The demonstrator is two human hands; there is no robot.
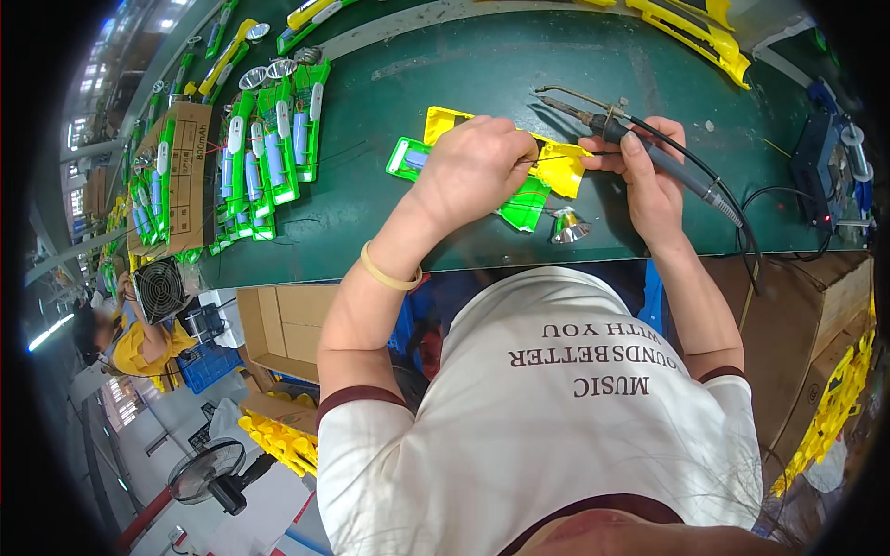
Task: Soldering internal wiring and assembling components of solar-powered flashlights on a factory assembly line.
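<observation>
Lying on the dark green tabletop [399, 93], partly hidden by the left hand [477, 167], are a yellow moulded-plastic half-shell [561, 171] and, on its six o'clock side, a bright green plastic housing [525, 209]. Both long axes run roughly from ten to four o'clock. They look light and stiff, with smooth faces that may slide, so the long side edges seem the best hold.

The left thumb and forefinger are pressed together, pinching what looks like a thin dark wire [561, 158] that leads towards three o'clock; it should be soft and easily strained at a joint, so it is best held lightly near its end.

In the right hand [649, 176], fingers curl around a slim soldering iron with a grey handle [686, 176]; whether their tips also pinch the wire, I cannot tell. The iron's metal tip points to ten o'clock and is probably hot, leaving only the handle to grasp.

At four o'clock from the left hand sits a shiny silver cone-shaped reflector [569, 226], likely light and easily scratched, better taken by its rim.
</observation>
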